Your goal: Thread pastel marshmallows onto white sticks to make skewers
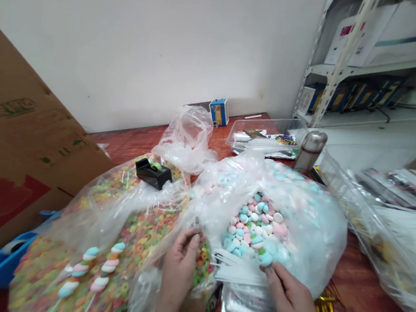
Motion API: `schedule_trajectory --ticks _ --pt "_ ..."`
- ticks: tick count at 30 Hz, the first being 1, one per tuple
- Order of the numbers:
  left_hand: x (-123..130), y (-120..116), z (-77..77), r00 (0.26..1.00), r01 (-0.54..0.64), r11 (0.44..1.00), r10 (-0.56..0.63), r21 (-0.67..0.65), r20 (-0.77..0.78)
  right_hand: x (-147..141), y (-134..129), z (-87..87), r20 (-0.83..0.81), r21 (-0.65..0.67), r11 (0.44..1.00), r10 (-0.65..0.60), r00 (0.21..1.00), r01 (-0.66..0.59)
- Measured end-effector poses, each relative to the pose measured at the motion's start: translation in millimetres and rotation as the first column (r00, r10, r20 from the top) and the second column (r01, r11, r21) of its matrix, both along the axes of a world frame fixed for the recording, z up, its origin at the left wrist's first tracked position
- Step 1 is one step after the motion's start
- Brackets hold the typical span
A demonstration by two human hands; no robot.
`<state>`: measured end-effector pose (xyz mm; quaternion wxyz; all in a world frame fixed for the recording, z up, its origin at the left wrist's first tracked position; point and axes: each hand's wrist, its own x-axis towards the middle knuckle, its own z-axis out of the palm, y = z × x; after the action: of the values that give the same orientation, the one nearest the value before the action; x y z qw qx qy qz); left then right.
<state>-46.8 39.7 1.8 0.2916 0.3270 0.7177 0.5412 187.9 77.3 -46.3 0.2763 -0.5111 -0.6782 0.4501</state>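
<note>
White wall behind wooden desk; leftmost, cereal-ring bag; left hand beside it, grip narrow, contents unclear; white sticks between hands; right hand, grip narrow, touching pastel marshmallow at mouth of marshmallow bag, hold unclear.

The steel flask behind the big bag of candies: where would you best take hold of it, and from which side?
Grip the upper body just below the domed cap of the steel flask, coming from above and the right. It stands nearly upright and is narrow and smooth, its lower part is hidden behind the bag of pastel candies, and a clear plastic tray sits on its left.
</note>
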Motion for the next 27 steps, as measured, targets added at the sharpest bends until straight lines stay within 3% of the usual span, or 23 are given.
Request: schedule_trajectory --ticks 2,4,6,10,14,17,21,23,27 --pt "24 26 8.6 0.982 0.166 0.986 -0.165 0.014 -0.088 8 9 2.0 -0.045 -0.031 0.993 -0.114 0.993 0.112" --pt "45 55 12.7 0.914 0.349 0.936 -0.333 0.033 -0.233 16 17 1.9 -0.066 -0.06 0.985 -0.168 0.984 0.164" --pt "61 83 9.4 0.831 0.464 0.885 -0.42 0.039 -0.366 23 23 -0.2 -0.079 -0.069 0.982 -0.182 0.98 0.177" --pt "75 126 -11.4 0.733 0.52 0.854 -0.426 0.032 -0.531 29 27 -7.8 -0.075 -0.067 0.99 -0.132 0.988 0.127" --pt "81 145 -19.3 0.672 0.538 0.843 -0.432 -0.005 -0.602 29 27 -13.7 -0.06 -0.028 0.993 -0.119 0.991 0.117" --pt "84 131 -8.5 0.667 0.534 0.845 -0.443 -0.029 -0.599 32 26 -16.3 -0.02 -0.005 0.996 -0.09 0.996 0.09" --pt "76 72 5.9 0.61 0.553 0.808 -0.558 -0.203 -0.562 39 24 -22.6 0.059 0.026 0.999 0.031 0.998 -0.032" --pt "61 38 6.2 0.622 0.468 0.833 -0.548 -0.297 -0.559 39 22 -26.2 0.093 0.067 0.995 0.071 0.993 -0.078" --pt "6 -6 -2.4 0.648 0.149 0.922 -0.365 -0.358 -0.669 27 15 -24.5 0.125 0.144 0.979 0.126 0.984 -0.144"
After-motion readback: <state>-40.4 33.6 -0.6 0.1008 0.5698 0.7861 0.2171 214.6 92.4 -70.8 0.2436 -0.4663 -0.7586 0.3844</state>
